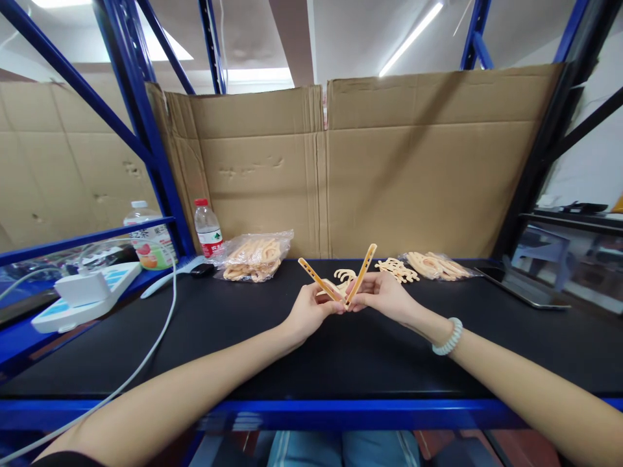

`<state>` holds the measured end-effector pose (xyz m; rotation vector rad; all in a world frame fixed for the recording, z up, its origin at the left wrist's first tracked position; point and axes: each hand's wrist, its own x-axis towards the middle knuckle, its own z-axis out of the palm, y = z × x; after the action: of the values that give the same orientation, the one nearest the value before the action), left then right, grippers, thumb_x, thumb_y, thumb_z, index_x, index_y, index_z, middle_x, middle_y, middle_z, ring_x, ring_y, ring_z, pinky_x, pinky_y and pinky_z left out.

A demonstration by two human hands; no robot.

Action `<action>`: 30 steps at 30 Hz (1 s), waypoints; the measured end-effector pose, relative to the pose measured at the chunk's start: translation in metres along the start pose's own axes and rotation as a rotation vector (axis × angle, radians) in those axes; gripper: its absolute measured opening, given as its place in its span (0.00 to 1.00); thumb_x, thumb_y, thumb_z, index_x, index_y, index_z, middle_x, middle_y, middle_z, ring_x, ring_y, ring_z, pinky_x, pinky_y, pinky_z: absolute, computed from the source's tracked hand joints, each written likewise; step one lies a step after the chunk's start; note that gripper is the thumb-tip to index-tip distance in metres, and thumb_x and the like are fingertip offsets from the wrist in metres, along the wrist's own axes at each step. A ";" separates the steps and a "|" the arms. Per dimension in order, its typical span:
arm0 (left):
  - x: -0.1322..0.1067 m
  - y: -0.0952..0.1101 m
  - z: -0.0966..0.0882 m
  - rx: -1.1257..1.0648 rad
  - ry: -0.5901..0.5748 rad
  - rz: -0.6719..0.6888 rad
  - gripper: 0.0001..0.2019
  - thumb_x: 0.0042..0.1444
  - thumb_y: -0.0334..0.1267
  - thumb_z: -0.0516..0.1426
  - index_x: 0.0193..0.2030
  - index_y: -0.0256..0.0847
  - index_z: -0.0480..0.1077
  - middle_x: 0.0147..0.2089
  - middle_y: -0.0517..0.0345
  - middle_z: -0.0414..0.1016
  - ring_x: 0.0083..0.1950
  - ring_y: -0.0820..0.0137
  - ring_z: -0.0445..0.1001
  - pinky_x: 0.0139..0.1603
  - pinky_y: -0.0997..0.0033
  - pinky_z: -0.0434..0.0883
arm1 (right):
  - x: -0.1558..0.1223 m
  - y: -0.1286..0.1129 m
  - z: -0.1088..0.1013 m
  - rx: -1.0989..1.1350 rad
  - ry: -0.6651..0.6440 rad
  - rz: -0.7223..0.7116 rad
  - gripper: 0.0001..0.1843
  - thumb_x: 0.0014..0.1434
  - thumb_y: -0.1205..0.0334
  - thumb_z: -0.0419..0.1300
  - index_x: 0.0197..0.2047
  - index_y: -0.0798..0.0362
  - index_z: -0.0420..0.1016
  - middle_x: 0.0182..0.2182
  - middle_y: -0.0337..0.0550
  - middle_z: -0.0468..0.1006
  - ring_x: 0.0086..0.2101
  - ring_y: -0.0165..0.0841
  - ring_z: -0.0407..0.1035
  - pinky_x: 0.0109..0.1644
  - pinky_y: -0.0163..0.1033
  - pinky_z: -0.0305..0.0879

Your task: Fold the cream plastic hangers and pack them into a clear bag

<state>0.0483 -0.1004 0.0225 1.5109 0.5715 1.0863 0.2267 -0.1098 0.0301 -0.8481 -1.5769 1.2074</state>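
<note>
Fingers [335,308] of left hand [311,310] and right hand [388,296] pinch tan strips [361,275] at six-o'clock ends, sound hold, probably light, stiff.

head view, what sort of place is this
Probably a small workshop or packing bench, though that's a guess: a black tabletop set in a blue metal frame, cardboard sheets standing behind it, and clear bags of beige pieces on top.

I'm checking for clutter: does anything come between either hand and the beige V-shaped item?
Nothing visible does: the left hand and right hand hold the beige V-shaped item. The loose beige pieces lie beyond it on the tabletop.
</note>
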 end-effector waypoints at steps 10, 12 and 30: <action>0.000 -0.002 0.000 0.012 0.045 0.013 0.09 0.39 0.29 0.65 0.27 0.35 0.68 0.26 0.58 0.74 0.30 0.70 0.73 0.35 0.70 0.69 | -0.002 0.000 0.002 -0.021 -0.008 -0.035 0.14 0.43 0.59 0.69 0.32 0.57 0.76 0.27 0.44 0.80 0.29 0.36 0.76 0.36 0.40 0.75; -0.001 -0.003 0.000 0.012 0.062 0.021 0.10 0.39 0.30 0.65 0.27 0.36 0.67 0.27 0.58 0.74 0.30 0.68 0.74 0.35 0.69 0.70 | -0.003 0.001 0.004 -0.024 0.003 -0.055 0.13 0.43 0.58 0.69 0.32 0.56 0.75 0.27 0.44 0.79 0.29 0.36 0.76 0.35 0.40 0.75; -0.003 -0.008 -0.002 -0.095 0.231 -0.078 0.16 0.35 0.35 0.69 0.28 0.34 0.67 0.28 0.55 0.76 0.30 0.69 0.75 0.37 0.68 0.73 | -0.006 0.016 0.020 -0.046 0.132 -0.172 0.19 0.45 0.50 0.69 0.32 0.55 0.72 0.30 0.45 0.78 0.30 0.36 0.75 0.38 0.42 0.75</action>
<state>0.0471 -0.1001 0.0138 1.2795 0.7214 1.2183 0.2090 -0.1168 0.0115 -0.7876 -1.5418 0.9768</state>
